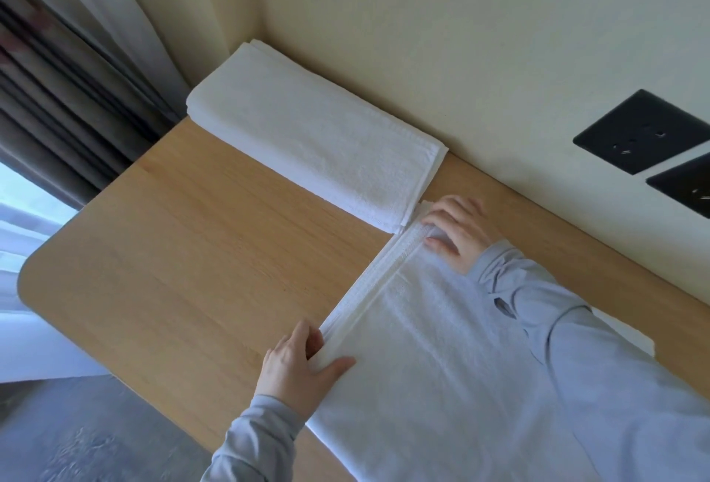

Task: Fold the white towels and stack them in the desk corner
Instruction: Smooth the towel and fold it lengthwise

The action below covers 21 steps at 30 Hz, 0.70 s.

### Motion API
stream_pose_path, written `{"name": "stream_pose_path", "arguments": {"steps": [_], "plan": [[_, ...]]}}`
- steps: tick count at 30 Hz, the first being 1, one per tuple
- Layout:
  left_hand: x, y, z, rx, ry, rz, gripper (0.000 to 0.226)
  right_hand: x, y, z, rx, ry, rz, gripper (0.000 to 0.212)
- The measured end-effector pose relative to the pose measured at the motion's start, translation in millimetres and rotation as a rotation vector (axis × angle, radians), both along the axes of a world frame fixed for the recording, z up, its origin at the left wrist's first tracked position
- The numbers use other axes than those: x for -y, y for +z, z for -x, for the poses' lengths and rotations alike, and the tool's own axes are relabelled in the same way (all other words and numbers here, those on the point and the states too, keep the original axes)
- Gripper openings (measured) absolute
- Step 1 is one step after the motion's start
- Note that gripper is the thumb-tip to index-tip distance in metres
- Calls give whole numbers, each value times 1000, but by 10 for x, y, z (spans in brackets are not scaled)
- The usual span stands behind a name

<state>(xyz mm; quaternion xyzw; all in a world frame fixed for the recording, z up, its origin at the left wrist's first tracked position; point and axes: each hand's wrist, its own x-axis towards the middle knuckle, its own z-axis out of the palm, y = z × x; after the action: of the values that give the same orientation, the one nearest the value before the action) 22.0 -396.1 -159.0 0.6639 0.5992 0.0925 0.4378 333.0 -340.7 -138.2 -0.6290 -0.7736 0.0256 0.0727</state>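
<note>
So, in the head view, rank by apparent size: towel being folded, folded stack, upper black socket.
1. Towel being folded, though nearest the camera.
2. Folded stack.
3. Upper black socket, cut by the frame edge.

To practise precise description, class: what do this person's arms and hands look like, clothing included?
Both arms are covered by long, loose, pale grey-blue sleeves. The left sleeve and right sleeve are creased and end at the wrists. The left hand and right hand are bare: no gloves, rings or watch show.
</note>
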Motion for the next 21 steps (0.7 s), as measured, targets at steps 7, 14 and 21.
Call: {"name": "stream_pose_path", "arguments": {"steps": [7, 14, 21], "plan": [[9, 2, 156, -12, -66, -64, 40, -327, 102, -95, 125, 96, 307, 20], [-5, 1, 247, -5, -192, -160, 68, -463, 149, -20, 222, 33, 392, 28], [-15, -39, 228, -5, -217, -178, 53, -478, 64, 0, 11, -167, 433, 43]]}}
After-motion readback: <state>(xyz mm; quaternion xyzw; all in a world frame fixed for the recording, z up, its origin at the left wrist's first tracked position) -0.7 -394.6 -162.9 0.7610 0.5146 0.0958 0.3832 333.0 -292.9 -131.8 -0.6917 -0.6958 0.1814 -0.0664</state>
